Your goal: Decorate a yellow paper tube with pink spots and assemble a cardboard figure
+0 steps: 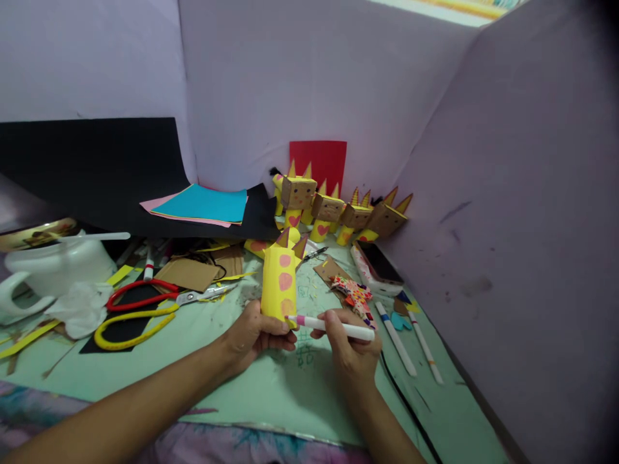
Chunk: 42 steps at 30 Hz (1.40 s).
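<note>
Left hand (256, 335) holds a yellow paper tube figure (281, 278) upright on the green worktop (251, 393), its grip closed around the tube's lower part. Right hand (351, 345) has its grip closed on a white marker (333, 327), the pink tip touching the tube near its base. Behind, a row of finished box-headed figures (338, 212) stands against the partition. Left of the tube lie red-and-yellow scissors (145, 309); two more markers (411, 341) lie to the right.
</note>
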Each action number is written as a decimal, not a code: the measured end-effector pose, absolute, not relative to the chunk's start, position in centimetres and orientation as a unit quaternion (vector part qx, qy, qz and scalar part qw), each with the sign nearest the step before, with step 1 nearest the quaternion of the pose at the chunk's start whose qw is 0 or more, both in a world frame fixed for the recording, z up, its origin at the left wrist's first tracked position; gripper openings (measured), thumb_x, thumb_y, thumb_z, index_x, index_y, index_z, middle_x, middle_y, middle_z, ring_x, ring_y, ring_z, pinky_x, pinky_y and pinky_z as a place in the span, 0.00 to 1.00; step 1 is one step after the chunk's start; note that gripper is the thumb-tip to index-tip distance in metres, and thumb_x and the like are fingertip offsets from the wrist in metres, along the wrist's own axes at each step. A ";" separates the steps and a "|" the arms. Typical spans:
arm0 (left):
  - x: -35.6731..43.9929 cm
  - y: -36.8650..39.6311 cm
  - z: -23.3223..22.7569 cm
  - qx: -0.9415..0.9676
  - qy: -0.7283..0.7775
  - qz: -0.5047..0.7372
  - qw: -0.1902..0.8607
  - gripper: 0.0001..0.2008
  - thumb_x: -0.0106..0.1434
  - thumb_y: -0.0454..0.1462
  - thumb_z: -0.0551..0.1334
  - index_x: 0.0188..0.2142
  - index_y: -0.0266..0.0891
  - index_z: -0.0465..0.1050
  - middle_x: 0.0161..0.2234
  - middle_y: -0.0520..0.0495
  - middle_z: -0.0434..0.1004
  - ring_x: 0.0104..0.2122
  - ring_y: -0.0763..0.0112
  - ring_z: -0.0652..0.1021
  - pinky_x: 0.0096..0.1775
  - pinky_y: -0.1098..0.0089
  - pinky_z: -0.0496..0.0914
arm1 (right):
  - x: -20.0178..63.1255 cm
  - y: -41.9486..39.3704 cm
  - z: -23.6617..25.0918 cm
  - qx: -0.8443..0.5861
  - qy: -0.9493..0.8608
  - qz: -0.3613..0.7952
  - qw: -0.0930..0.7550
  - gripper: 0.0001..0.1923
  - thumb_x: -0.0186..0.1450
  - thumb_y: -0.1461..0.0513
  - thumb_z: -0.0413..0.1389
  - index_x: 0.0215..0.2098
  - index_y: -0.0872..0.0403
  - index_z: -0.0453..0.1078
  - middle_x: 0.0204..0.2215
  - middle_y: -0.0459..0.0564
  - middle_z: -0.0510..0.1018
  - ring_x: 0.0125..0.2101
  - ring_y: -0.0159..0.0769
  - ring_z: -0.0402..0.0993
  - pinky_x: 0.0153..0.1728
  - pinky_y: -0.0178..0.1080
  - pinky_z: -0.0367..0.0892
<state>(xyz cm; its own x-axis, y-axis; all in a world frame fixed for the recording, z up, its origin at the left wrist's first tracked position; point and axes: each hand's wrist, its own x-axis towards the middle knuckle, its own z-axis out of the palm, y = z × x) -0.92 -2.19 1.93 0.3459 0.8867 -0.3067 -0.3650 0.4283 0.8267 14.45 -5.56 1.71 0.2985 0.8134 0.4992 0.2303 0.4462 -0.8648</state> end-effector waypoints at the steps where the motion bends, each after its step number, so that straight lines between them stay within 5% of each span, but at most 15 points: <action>1: -0.9 -2.2 2.0 0.334 0.392 0.418 0.748 0.12 0.34 0.30 0.69 0.23 0.29 0.76 0.20 0.46 0.77 0.20 0.69 0.77 0.24 0.70 0.75 | 14.4 -5.6 1.7 -0.475 -0.548 0.225 0.651 0.16 0.61 0.56 0.56 0.19 0.55 0.71 0.15 0.45 0.75 0.17 0.32 0.70 0.20 0.34 0.63; 42: -0.9 -2.1 2.0 0.330 0.365 0.400 0.773 0.10 0.37 0.29 0.64 0.24 0.28 0.76 0.21 0.42 0.78 0.17 0.69 0.75 0.19 0.69 0.72 | 15.2 -4.9 1.3 -0.448 -0.575 0.150 0.668 0.15 0.63 0.59 0.54 0.20 0.55 0.72 0.14 0.45 0.75 0.17 0.33 0.73 0.19 0.33 0.66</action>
<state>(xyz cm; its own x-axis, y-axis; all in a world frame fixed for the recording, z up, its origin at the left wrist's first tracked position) -0.93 -2.13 2.04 0.4134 0.8594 -0.3009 -0.3772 0.4624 0.8025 15.20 -4.93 1.31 0.2944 0.7156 0.6335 0.3156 0.5529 -0.7712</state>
